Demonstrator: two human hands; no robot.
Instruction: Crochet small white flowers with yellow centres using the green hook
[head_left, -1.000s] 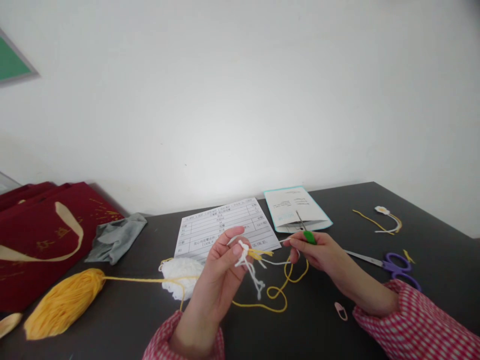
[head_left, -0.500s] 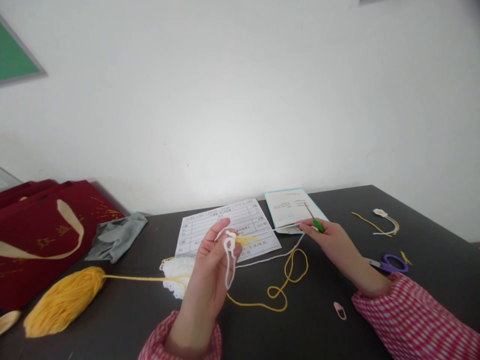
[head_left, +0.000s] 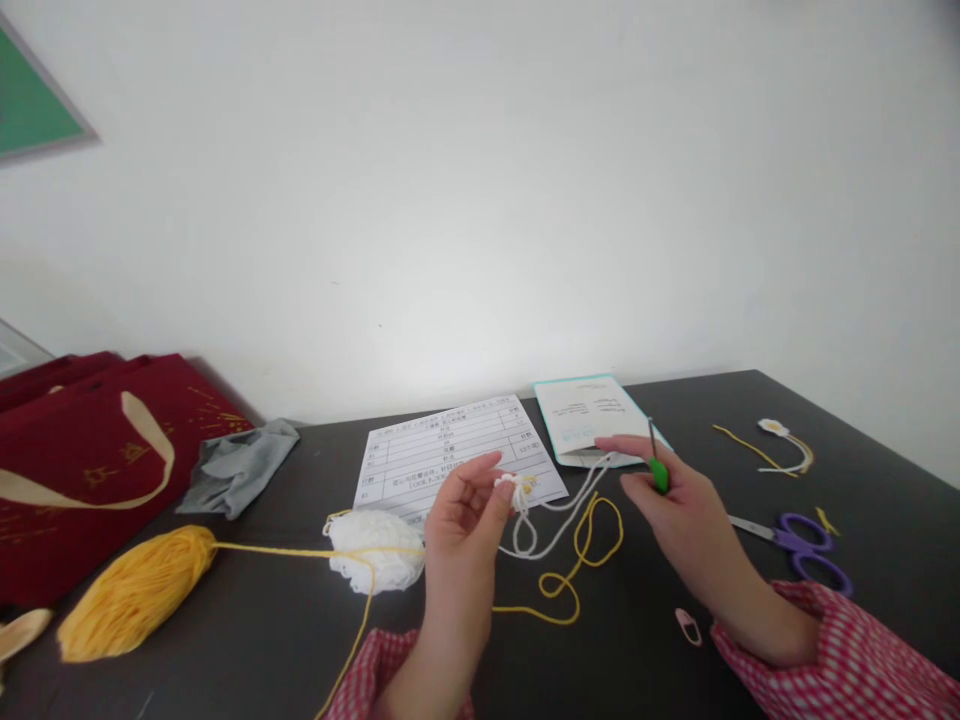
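Note:
My left hand [head_left: 461, 535] pinches a small crochet piece [head_left: 528, 487], white with a yellow part, between thumb and fingers. White yarn [head_left: 564, 525] loops down from it and runs toward the fingertips of my right hand [head_left: 686, 515]. A crochet hook [head_left: 659, 474] with a green handle is gripped in that right hand, its metal shaft pointing up. Past the left wrist lies a white yarn ball [head_left: 379, 560]; a yellow yarn skein [head_left: 139, 595] is farther left. A curling yellow strand [head_left: 555, 580] rests on the table between the hands.
Behind the hands lie a printed sheet [head_left: 450, 430] and a blue-edged card [head_left: 581, 410]. On the right are purple-handled scissors [head_left: 799, 540], a small white-and-yellow flower [head_left: 772, 427] and a pink stitch marker [head_left: 688, 627]. Red bags [head_left: 67, 480] and a grey cloth [head_left: 232, 465] occupy the left.
My left hand has moved right with the crochet piece, turning it. My right hand has shifted slightly right and down; the white yarn between the hands now hangs slack in loops.

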